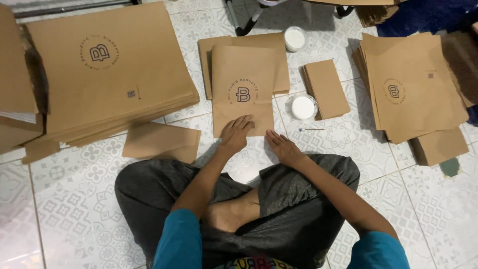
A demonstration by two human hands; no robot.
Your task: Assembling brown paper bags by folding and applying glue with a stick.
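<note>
Hands on the floor: two, left hand (236, 130) and right hand (282, 147) | round white tubs: two, upper tub (295, 38) and lower tub (303, 107) | large stacks of printed brown paper sheets: two, left stack (112, 69) and right stack (411, 87) | thin stick (311, 129): one

Teal short sleeves, dark grey trousers, bare feet, bare forearms.

The single head camera looked steeply down from close above the seated person's lap onto the floor (64, 209) ahead.
</note>
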